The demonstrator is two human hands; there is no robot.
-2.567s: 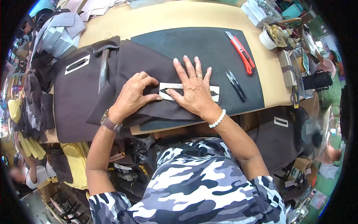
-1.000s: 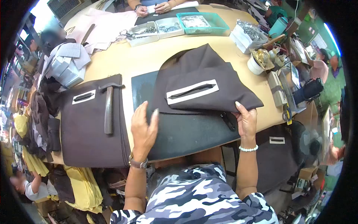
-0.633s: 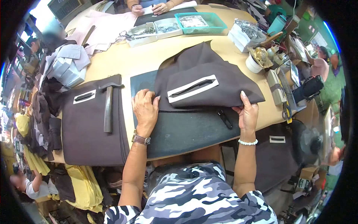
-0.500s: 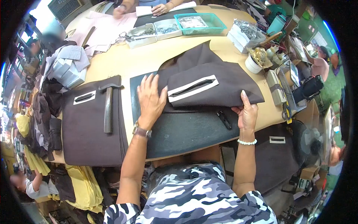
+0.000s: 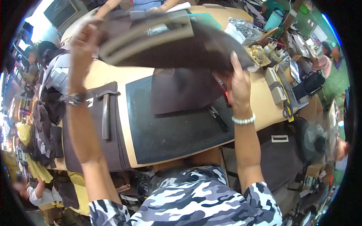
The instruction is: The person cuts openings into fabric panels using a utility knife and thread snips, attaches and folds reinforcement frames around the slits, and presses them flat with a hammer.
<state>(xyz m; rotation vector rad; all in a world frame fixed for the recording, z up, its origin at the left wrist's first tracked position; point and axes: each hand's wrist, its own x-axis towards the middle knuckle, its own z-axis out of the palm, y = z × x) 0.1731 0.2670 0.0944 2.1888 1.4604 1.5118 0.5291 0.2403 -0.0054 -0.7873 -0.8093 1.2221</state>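
A dark brown fabric panel (image 5: 211, 49) is lifted above the table, blurred by motion. A pale-bordered slot (image 5: 147, 43) runs across it, and things behind show through the opening. My left hand (image 5: 85, 47), smeared by motion, is raised at the panel's left end with its fingers closed on the edge. At the right end my right hand (image 5: 240, 84) pinches the panel, thumb on top. Its lower part hangs over the black mat (image 5: 177, 135). Close to my right hand are a red item (image 5: 227, 98), partly hidden, and a black-handled tool (image 5: 218, 118) lying on the mat.
A hammer (image 5: 106, 116) rests on a stack of brown panels (image 5: 90, 150) at left. Scissors (image 5: 289, 111) and a long box (image 5: 276, 88) sit at the right edge. Beyond is a teal basket (image 5: 207, 19), partly covered. Another person's hand (image 5: 158, 9) is at the far side.
The panel has risen off the mat and been stretched out to the left. My left hand, earlier laid flat beside it, has moved up and left and now grips its edge.
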